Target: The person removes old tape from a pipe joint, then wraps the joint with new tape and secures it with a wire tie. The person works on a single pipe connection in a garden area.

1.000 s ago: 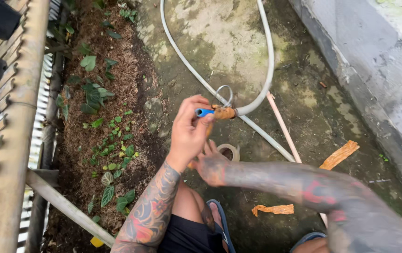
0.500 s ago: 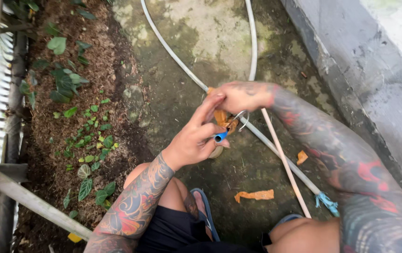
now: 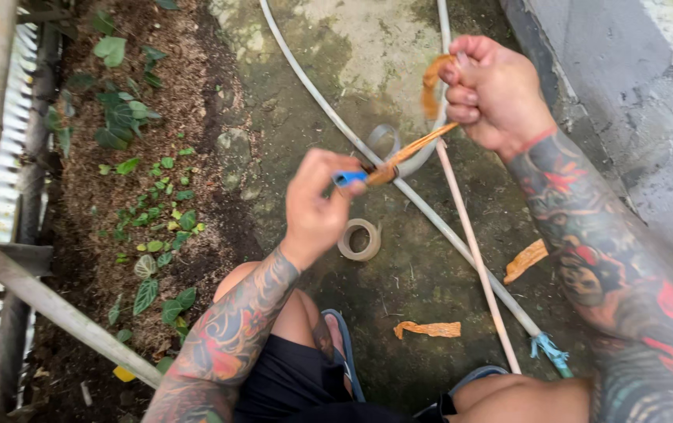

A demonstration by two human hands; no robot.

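Observation:
My left hand [image 3: 317, 207] pinches a small blue fitting [image 3: 349, 178] at the end of a clear hose loop [image 3: 387, 141]. An orange-brown tape strip [image 3: 415, 147] wraps the joint next to the fitting and runs taut up to my right hand [image 3: 493, 90], which is closed on the strip's other end. A white hose [image 3: 430, 219] passes diagonally under both hands along the concrete ground. A roll of tape [image 3: 359, 240] lies on the ground just right of my left wrist.
A thin pinkish rod [image 3: 477, 258] lies beside the white hose. Two torn orange tape scraps [image 3: 428, 329] [image 3: 526, 260] lie on the concrete. A soil bed with small green plants [image 3: 156, 196] is left, metal railing [image 3: 7, 196] beyond it. A grey wall [image 3: 634, 94] rises at right.
My right hand has pulled away from the joint, up and to the right, drawing the orange strip out taut. My left hand still holds the blue fitting.

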